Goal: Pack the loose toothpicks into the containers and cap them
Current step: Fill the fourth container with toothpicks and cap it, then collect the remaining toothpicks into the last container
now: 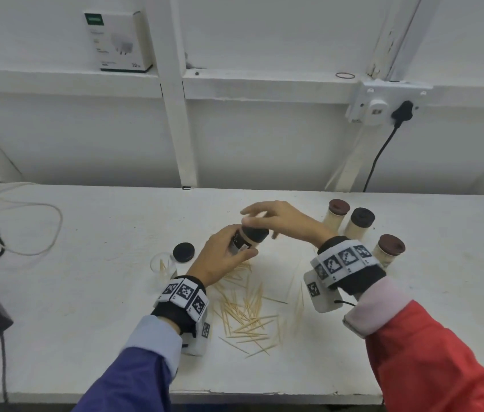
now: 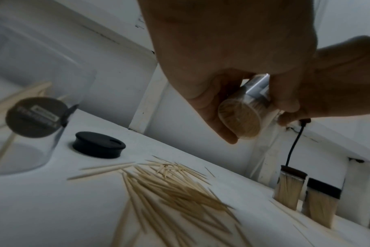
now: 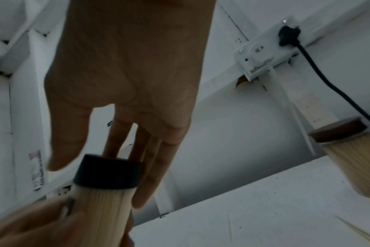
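The left forearm wears a dark blue sleeve [image 1: 124,379] with a pale blue cuff [image 1: 154,337]; the right wears a red sleeve [image 1: 431,361] with a pale pink cuff [image 1: 374,307]. Each wrist carries a black strap ringed by white blocks printed with black-and-white square markers [image 1: 185,292] [image 1: 342,260]. A grey-white camera housing [image 1: 319,292] hangs under the right band, a thin black cable [image 1: 345,302] leaving it.

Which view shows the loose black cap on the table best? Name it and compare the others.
The left wrist view: the loose black cap sits close and unobstructed beside the clear container. The head view shows it smaller, by the left hand. The right wrist view does not show it.
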`<state>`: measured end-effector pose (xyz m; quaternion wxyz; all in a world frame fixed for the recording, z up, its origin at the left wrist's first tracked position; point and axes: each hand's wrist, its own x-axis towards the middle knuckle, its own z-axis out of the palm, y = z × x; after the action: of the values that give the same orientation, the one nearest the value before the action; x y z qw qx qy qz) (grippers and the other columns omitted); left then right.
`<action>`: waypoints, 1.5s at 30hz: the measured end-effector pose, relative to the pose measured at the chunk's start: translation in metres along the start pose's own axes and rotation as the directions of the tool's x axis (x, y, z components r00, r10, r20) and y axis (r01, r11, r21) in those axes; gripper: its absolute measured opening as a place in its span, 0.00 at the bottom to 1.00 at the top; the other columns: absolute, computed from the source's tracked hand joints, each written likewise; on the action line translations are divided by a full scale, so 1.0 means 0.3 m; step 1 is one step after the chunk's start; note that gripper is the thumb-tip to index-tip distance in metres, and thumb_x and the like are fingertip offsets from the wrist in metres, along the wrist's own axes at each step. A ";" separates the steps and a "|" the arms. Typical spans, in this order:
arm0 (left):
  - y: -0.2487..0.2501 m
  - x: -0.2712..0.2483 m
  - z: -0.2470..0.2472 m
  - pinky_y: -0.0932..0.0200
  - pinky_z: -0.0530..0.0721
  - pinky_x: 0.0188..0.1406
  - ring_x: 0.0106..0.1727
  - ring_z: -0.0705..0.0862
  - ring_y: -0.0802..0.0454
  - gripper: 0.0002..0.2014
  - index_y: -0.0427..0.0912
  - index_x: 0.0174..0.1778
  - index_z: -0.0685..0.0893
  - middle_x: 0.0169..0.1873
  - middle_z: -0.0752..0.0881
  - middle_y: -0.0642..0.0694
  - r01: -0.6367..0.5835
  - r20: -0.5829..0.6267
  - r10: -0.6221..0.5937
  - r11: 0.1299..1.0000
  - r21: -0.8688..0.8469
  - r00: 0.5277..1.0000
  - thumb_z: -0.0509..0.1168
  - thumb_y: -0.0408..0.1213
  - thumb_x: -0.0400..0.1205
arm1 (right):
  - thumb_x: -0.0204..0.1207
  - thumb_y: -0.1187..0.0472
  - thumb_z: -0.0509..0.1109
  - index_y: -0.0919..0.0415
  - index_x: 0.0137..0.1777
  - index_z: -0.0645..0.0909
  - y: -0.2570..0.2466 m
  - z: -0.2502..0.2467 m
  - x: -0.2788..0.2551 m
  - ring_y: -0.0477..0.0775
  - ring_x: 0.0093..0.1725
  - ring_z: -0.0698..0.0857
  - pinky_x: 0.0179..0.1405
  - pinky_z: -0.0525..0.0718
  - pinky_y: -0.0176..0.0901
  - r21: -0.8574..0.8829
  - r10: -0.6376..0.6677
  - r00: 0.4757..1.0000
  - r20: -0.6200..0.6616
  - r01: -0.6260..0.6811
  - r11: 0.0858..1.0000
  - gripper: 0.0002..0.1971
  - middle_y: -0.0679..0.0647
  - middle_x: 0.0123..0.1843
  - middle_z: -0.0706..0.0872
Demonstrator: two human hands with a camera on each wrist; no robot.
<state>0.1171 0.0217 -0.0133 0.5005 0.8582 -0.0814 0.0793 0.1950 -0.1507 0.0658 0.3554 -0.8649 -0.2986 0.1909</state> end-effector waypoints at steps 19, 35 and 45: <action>-0.016 0.040 0.049 0.64 0.76 0.46 0.48 0.82 0.63 0.15 0.54 0.55 0.83 0.47 0.86 0.58 0.044 0.050 -0.041 0.998 -0.054 0.998 0.71 0.50 0.74 | 0.71 0.54 0.80 0.53 0.58 0.85 0.077 0.015 -0.020 0.54 0.35 0.90 0.41 0.88 0.40 0.106 -0.015 0.994 -0.112 0.027 0.994 0.16 0.55 0.49 0.88; -0.059 0.040 0.027 0.53 0.74 0.71 0.74 0.71 0.59 0.26 0.49 0.77 0.70 0.74 0.72 0.55 0.008 -0.053 0.003 0.979 0.203 0.999 0.64 0.51 0.84 | 0.72 0.69 0.72 0.62 0.65 0.79 0.281 -0.184 0.156 0.62 0.60 0.79 0.53 0.74 0.45 -0.311 0.091 0.927 -0.363 -0.213 0.926 0.20 0.61 0.62 0.79; -0.090 -0.071 -0.225 0.57 0.77 0.60 0.64 0.80 0.55 0.11 0.49 0.61 0.84 0.62 0.83 0.53 0.167 -0.317 -0.070 0.943 0.289 0.946 0.66 0.36 0.84 | 0.78 0.66 0.64 0.61 0.71 0.74 0.434 -0.185 0.268 0.65 0.70 0.75 0.68 0.75 0.57 -0.534 0.254 0.921 -0.294 -0.379 0.756 0.20 0.63 0.70 0.77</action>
<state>0.0987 0.0949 -0.0078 0.3688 0.9076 0.0619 0.1908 0.3348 -0.2002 -0.0013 0.0648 -0.9843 -0.1531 0.0587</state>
